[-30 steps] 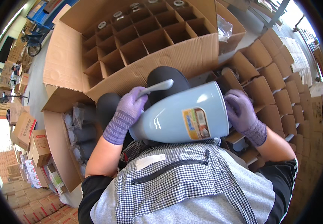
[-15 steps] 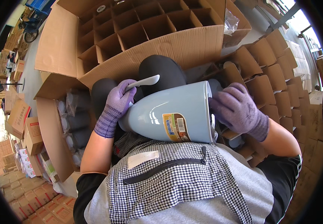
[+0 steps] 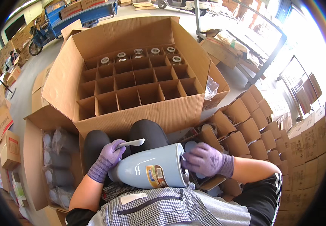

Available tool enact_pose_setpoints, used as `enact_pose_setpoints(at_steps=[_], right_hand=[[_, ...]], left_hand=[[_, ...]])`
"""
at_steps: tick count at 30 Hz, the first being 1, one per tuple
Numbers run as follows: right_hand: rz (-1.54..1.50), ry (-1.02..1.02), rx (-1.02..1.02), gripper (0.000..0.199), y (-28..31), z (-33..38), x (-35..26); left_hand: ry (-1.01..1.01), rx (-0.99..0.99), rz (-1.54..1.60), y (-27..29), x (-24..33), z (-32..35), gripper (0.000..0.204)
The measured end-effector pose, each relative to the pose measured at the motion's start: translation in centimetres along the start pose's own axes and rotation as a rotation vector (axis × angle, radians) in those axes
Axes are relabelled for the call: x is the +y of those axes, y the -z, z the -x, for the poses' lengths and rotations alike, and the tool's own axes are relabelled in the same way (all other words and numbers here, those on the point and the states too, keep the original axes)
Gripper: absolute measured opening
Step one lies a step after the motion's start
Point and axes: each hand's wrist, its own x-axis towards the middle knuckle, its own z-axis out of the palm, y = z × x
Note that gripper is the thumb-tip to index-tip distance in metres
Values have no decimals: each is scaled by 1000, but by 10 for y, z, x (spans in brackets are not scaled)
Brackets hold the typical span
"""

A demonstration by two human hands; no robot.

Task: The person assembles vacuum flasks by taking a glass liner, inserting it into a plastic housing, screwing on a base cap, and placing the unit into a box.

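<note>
Head view: left hand [image 3: 110, 153], fingers curled on a pale blue jug [image 3: 148, 170] and white spoon [image 3: 131, 143], right hand [image 3: 204, 160] spread over its mouth, likely ready for the divided carton [image 3: 133, 84].

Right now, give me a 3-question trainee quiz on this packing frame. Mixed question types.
1. True or false: the pale blue jug lies on its side across the person's lap.
2. What does the left hand hold besides steadying the jug? A) a white spoon-like piece B) a roll of tape C) a knife
3. Fill in: in the divided carton, the only filled cells are in the ____ rows.

Key
1. True.
2. A: the white spoon-like piece sticks out from the left fingers. The right hand is at the jug's open end.
3. Far, where the round lids show.
</note>
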Motion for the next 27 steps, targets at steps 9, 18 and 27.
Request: enact_pose_setpoints(at_steps=[9,18,27], right_hand=[[-900,-839,-264,32,-18,-23,-35],[-1583,-1287,17,29,-62,-34,-33],[-923,-712,-268,31,-9,-149,105]], left_hand=[[-63,107,-172,6,0,23,20],[-438,547,-423,1,9,63,27],[-432,393,3,-30,-16,109,36]])
